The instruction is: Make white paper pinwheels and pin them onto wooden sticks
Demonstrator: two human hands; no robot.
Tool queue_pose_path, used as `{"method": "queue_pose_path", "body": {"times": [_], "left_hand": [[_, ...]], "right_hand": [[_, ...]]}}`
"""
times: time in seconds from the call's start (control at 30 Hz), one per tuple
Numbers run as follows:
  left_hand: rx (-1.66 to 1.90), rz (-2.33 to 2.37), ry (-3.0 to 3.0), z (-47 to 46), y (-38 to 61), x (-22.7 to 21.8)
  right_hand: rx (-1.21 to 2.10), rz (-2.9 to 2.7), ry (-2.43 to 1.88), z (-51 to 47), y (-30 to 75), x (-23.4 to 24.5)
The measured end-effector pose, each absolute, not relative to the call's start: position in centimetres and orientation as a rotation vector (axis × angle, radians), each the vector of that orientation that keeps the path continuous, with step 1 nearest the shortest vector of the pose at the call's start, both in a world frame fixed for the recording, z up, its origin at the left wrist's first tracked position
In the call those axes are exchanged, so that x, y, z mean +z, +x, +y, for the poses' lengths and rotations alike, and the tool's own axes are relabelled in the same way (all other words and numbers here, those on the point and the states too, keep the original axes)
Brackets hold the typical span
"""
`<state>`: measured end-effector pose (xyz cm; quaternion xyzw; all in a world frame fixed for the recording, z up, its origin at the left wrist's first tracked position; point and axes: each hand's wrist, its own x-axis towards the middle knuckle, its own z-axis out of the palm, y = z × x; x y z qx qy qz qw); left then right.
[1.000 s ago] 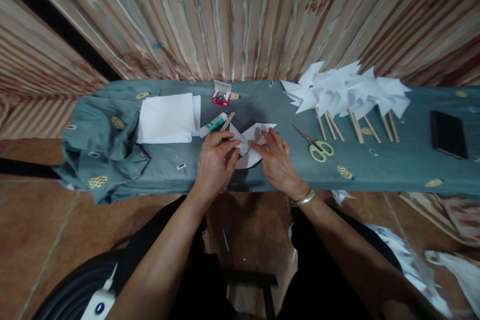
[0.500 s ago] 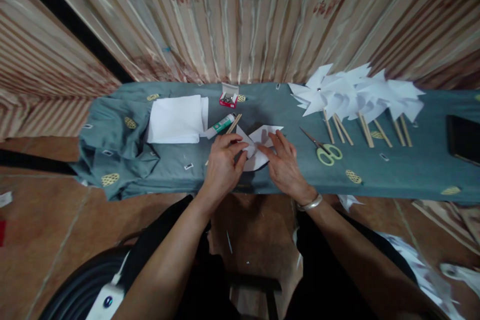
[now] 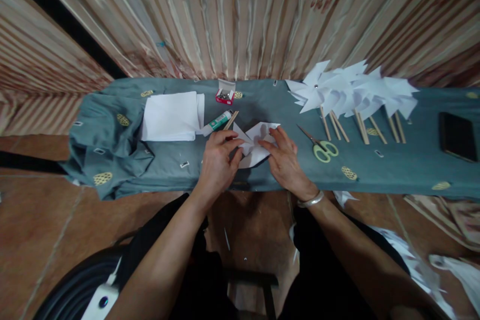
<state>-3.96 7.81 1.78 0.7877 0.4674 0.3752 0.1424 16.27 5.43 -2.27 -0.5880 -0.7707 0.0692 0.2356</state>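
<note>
Centrally, 1 folded white paper [image 3: 255, 158] is set on the blue-green cloth [image 3: 176, 177]. Its left flap is pinched by the left hand [image 3: 218, 161]; its right side is touched by the right hand [image 3: 285, 161], thumb and fingers parted, though a firm grip cannot be told. Green-handled scissors [image 3: 324, 152] are seen just beside.

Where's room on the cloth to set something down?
Bare teal cloth shows between the green-handled metal scissors and black rectangular slab, and in front of the white paper stack. It's crowded around the left hand: folded white paper, green tube, wooden sticks.
</note>
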Motion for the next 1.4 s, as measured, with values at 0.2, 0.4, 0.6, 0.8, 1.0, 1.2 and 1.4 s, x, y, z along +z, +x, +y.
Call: {"method": "queue_pose_path", "body": {"times": [0.2,0.4,0.6,0.8,1.0,1.2,1.4], "left_hand": [[1.065,1.346,2.275,7.7,-3.9,1.8],[1.059,1.342,2.274,7.5,-3.8,1.7],[1.046,1.347,2.275,7.6,-3.7,1.5],[1.047,1.347,2.271,7.7,-3.8,1.6],[1.045,1.354,2.271,7.6,-3.7,1.7],[1.049,1.346,2.279,7.5,-3.6,1.5],[1.055,1.333,2.291,7.3,-3.6,1.6]], "right_hand": [[0.112,-2.205,-1.592,5.1,16.1,-2.0],[0.076,-2.233,-1.591,5.3,15.6,-2.3],[0.094,-2.213,-1.587,5.3,15.7,-2.5],[0.180,-2.161,-1.604,5.1,16.1,-2.3],[0.171,-2.165,-1.624,5.2,15.9,-2.0],[0.105,-2.227,-1.597,5.3,15.5,-2.0],[0.054,-2.242,-1.602,5.5,15.2,-2.5]]}}
